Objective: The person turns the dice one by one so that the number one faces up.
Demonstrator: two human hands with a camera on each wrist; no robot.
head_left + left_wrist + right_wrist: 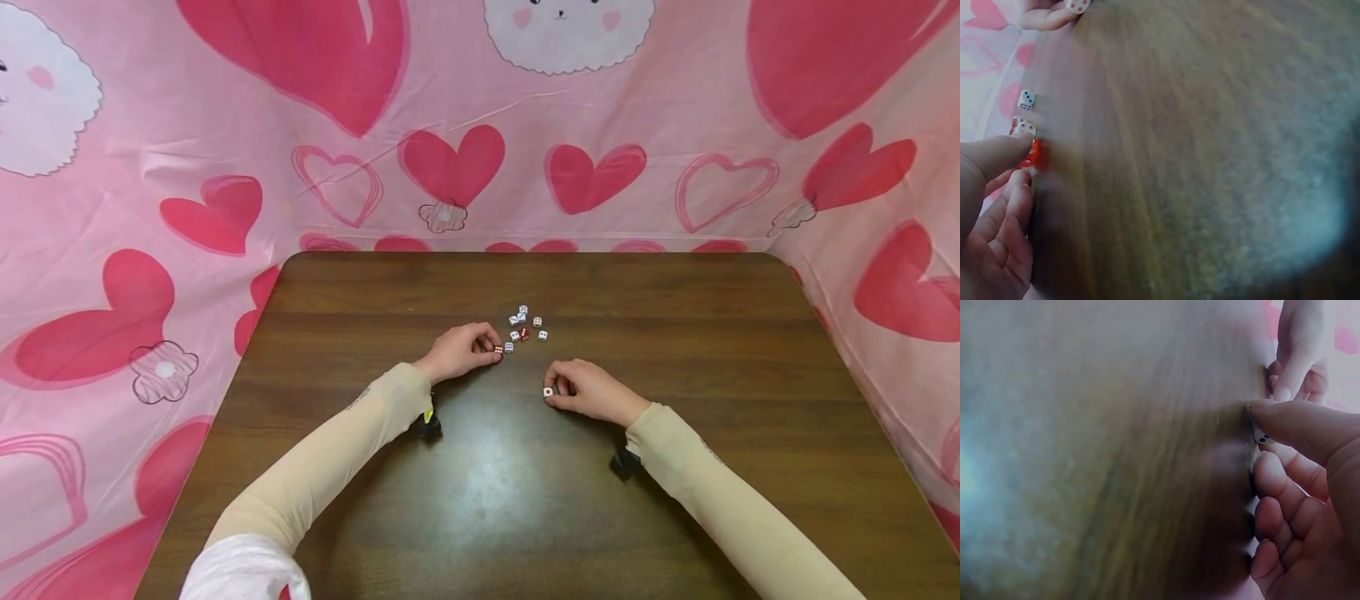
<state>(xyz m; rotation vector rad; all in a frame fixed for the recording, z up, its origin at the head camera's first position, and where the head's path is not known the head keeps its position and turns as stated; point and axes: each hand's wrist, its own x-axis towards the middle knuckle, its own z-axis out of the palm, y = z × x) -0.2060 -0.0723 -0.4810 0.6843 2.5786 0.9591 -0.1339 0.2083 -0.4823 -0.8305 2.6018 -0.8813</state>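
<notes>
My left hand (459, 352) pinches a red die (498, 350) with white pips between thumb and fingers, low at the table. In the left wrist view the thumb covers part of that red die (1034, 152). Across a gap to the right and nearer me, my right hand (588, 392) holds a white die (548, 392), its single red pip facing me. The right wrist view shows only a corner of this white die (1262, 435) below the thumb. Just beyond the left fingertips lies a white die (508, 347), part of a loose group.
The group holds several white dice, among them one (537, 322) at its right and another (522, 309) at the back, plus a red die (524, 334) in the middle. All lie on the brown wooden table (675, 317). A pink heart-patterned cloth (517, 100) hangs behind and at both sides.
</notes>
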